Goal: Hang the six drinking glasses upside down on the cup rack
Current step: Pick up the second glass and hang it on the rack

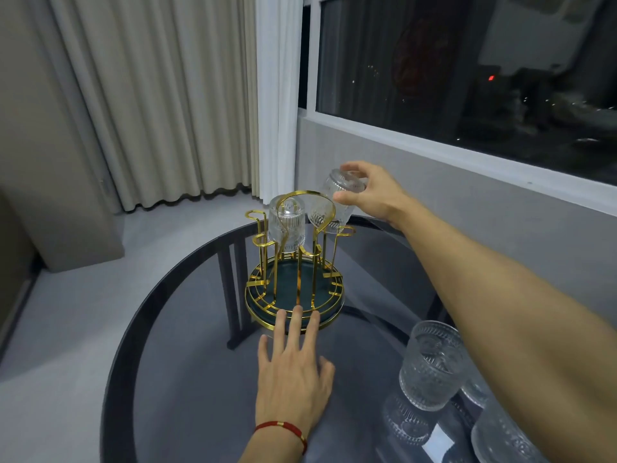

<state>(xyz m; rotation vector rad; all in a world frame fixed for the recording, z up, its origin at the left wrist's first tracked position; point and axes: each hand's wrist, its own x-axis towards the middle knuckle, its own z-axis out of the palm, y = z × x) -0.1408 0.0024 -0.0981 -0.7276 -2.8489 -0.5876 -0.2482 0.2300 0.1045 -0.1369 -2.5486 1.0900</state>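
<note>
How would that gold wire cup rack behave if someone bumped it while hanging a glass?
The cup rack looks tall and thin-wired on a small round base, so probably light and apt to tip. The left hand rests fingertips against its base, perhaps to steady it. The hung glass sits high, likely making it top-heavier.

A room corner at night, seen over a round glass table

A round table (187,389) of dark smoked glass with a black rim is set on black legs, which are seen through its top. Pale grey floor (76,312) is seen to the left of and beyond it. Long beige pleated curtains (160,95) are hung down to the floor at the back left, with a white sheer curtain (277,95) beside them. A white-framed window (467,71) is set above a grey wall (484,208) on the right; darkness and small lights are shown in its panes. The room is dimly, evenly lit.
</note>
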